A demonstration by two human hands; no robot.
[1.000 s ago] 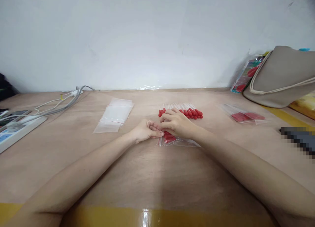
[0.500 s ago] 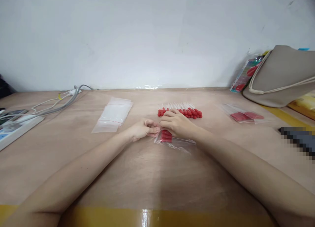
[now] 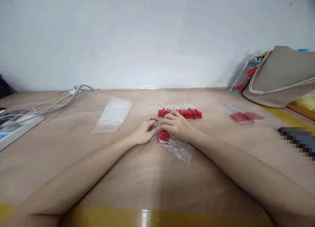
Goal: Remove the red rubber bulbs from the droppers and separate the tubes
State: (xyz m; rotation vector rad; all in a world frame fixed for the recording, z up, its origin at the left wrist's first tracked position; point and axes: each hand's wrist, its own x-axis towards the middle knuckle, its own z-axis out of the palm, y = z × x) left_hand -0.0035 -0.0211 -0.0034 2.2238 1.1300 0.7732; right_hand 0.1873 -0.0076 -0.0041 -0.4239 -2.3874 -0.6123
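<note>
A clear zip bag [image 3: 180, 150] with several red-tipped sticks [image 3: 163, 136] inside lies aslant on the table in front of me. My left hand [image 3: 147, 131] pinches its left top corner between thumb and fingers. My right hand [image 3: 177, 125] is closed over the bag's upper edge, fingertips close to the left ones; the exact grip is partly hidden. Just behind my right hand lies a row of loose red-tipped sticks [image 3: 189, 113], white shafts pointing to the wall. Left of my hands rests a stack of flat zip bags [image 3: 113, 115] with red seal lines.
Filled bags with red contents [image 3: 246, 116] lie at the right. Beyond them stand a grey drawstring bag [image 3: 278, 79] and a colourful package [image 3: 246, 74]. A dark, pixelated object [image 3: 299, 140] is at the right edge. A power strip [image 3: 22, 130] with cables [image 3: 61, 103] occupies the left.
The bag has turned, its lower end swinging toward me, and its red tips have shifted slightly left. My left hand has moved a little down with the bag's corner.
</note>
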